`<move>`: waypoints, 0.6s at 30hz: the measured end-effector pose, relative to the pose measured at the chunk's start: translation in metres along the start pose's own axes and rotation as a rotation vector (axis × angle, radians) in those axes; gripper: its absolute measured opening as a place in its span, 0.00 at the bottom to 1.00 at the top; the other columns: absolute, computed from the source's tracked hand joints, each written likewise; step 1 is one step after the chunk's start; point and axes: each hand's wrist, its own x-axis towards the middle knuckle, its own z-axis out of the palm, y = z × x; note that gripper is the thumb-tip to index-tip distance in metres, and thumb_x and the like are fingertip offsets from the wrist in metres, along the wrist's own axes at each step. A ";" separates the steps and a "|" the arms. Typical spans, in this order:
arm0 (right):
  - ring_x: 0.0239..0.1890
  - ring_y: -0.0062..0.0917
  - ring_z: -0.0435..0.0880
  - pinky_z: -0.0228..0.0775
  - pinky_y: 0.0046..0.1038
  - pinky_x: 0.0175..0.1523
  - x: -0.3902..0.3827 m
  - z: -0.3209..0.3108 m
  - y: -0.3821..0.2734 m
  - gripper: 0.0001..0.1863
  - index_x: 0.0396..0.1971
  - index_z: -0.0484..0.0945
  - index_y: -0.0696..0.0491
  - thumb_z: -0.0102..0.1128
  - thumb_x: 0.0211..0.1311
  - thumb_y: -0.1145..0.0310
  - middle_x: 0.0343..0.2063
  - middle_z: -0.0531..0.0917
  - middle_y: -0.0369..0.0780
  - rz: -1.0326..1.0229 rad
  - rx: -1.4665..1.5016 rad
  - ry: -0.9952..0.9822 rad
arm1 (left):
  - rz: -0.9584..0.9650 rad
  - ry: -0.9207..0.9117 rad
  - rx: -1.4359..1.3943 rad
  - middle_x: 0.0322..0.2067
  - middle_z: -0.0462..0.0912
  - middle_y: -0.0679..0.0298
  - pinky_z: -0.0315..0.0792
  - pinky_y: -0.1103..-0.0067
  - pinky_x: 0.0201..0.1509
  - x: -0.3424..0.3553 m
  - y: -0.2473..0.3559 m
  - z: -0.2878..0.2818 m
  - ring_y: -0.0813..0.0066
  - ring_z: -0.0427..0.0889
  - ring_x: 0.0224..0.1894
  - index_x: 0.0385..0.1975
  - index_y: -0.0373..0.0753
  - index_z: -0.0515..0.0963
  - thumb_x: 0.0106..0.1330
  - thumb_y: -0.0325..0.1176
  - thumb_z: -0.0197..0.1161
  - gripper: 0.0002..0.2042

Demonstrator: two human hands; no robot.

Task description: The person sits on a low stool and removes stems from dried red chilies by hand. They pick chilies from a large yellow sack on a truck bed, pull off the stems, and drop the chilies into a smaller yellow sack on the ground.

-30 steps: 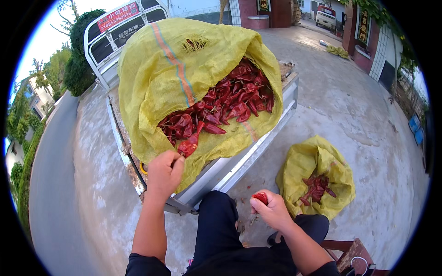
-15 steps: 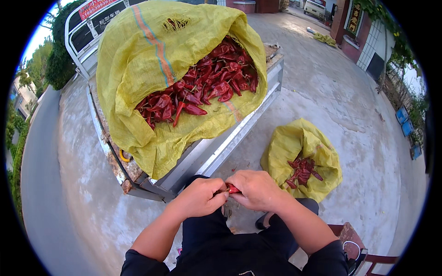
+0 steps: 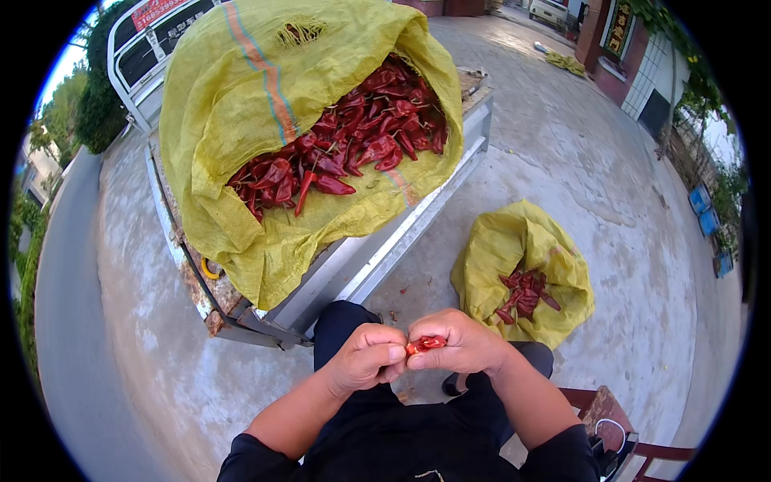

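My left hand [image 3: 371, 357] is closed in a pinch at the left end of a small red chili [image 3: 426, 344], just above my lap. My right hand [image 3: 458, 341] grips that chili from the right, thumb below it, so part of it is hidden. Beyond my hands, a large yellow woven sack [image 3: 217, 136] lies on the truck bed, its mouth wide around a heap of dried red chilies [image 3: 337, 145]. On the concrete at right, a smaller yellow sack [image 3: 562, 313] stands open with several darker chilies [image 3: 524, 297] inside.
The truck bed's metal side [image 3: 381, 255] runs diagonally beyond my knees. A worn wooden stool [image 3: 598, 406] is at lower right. Blue containers [image 3: 707, 221] line the right edge. A road [image 3: 72, 305] runs along the left, and a parked white vehicle [image 3: 548, 10] is in the back.
My left hand has come down from the big sack's mouth to meet my right hand over my lap, both now on a chili. The view has tilted further down.
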 end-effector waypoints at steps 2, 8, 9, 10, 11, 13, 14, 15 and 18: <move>0.28 0.25 0.79 0.69 0.28 0.34 -0.006 0.012 0.010 0.12 0.32 0.81 0.56 0.74 0.66 0.64 0.27 0.81 0.36 0.077 0.293 0.082 | 0.056 0.034 -0.131 0.19 0.77 0.64 0.62 0.81 0.22 0.002 -0.009 0.002 0.81 0.71 0.19 0.26 0.35 0.78 0.76 0.37 0.58 0.16; 0.24 0.22 0.75 0.63 0.25 0.27 -0.019 0.026 0.044 0.13 0.30 0.80 0.54 0.72 0.68 0.62 0.24 0.77 0.35 -0.005 0.818 0.208 | 0.140 -0.054 -0.417 0.19 0.78 0.61 0.67 0.78 0.25 0.006 -0.025 0.005 0.74 0.72 0.18 0.28 0.36 0.77 0.77 0.40 0.58 0.16; 0.24 0.22 0.75 0.62 0.24 0.26 -0.021 0.026 0.046 0.13 0.30 0.80 0.53 0.71 0.69 0.61 0.23 0.76 0.35 -0.065 0.886 0.234 | 0.161 -0.046 -0.454 0.20 0.78 0.60 0.67 0.78 0.26 0.007 -0.026 0.004 0.73 0.72 0.18 0.29 0.36 0.77 0.78 0.40 0.58 0.16; 0.24 0.22 0.75 0.62 0.23 0.25 -0.021 0.022 0.044 0.14 0.30 0.79 0.52 0.71 0.69 0.60 0.23 0.75 0.35 -0.130 0.920 0.278 | 0.128 0.028 -0.348 0.20 0.78 0.61 0.68 0.78 0.26 0.009 -0.025 0.000 0.73 0.72 0.19 0.28 0.36 0.77 0.78 0.40 0.58 0.16; 0.24 0.22 0.75 0.61 0.22 0.25 -0.023 0.018 0.043 0.14 0.31 0.79 0.52 0.71 0.69 0.59 0.23 0.75 0.35 -0.137 0.908 0.336 | 0.095 0.101 -0.243 0.20 0.79 0.61 0.68 0.78 0.25 0.010 -0.020 -0.006 0.74 0.73 0.19 0.28 0.36 0.77 0.78 0.39 0.58 0.16; 0.25 0.22 0.76 0.61 0.21 0.24 -0.031 0.006 0.042 0.15 0.32 0.78 0.51 0.71 0.70 0.57 0.22 0.75 0.35 -0.094 0.831 0.466 | 0.010 0.157 -0.113 0.23 0.80 0.63 0.69 0.80 0.26 0.012 -0.014 -0.020 0.76 0.75 0.21 0.30 0.36 0.79 0.79 0.38 0.58 0.15; 0.24 0.21 0.76 0.62 0.20 0.24 -0.038 0.000 0.045 0.14 0.33 0.79 0.52 0.71 0.70 0.57 0.22 0.77 0.35 -0.033 0.745 0.527 | -0.029 0.194 -0.012 0.23 0.81 0.62 0.70 0.80 0.27 0.010 -0.013 -0.021 0.76 0.76 0.21 0.31 0.36 0.79 0.78 0.38 0.59 0.14; 0.24 0.20 0.76 0.62 0.19 0.24 -0.043 -0.007 0.048 0.14 0.35 0.79 0.52 0.71 0.71 0.57 0.23 0.78 0.35 0.031 0.659 0.579 | -0.068 0.232 0.089 0.23 0.81 0.61 0.70 0.79 0.28 0.008 -0.010 -0.021 0.77 0.76 0.22 0.31 0.35 0.79 0.77 0.37 0.60 0.13; 0.27 0.20 0.77 0.65 0.21 0.31 -0.050 -0.027 0.056 0.15 0.41 0.80 0.53 0.71 0.69 0.58 0.28 0.81 0.37 0.178 0.425 0.731 | -0.083 0.249 0.311 0.24 0.83 0.63 0.72 0.80 0.29 0.013 -0.009 -0.022 0.79 0.79 0.23 0.36 0.33 0.82 0.75 0.36 0.64 0.11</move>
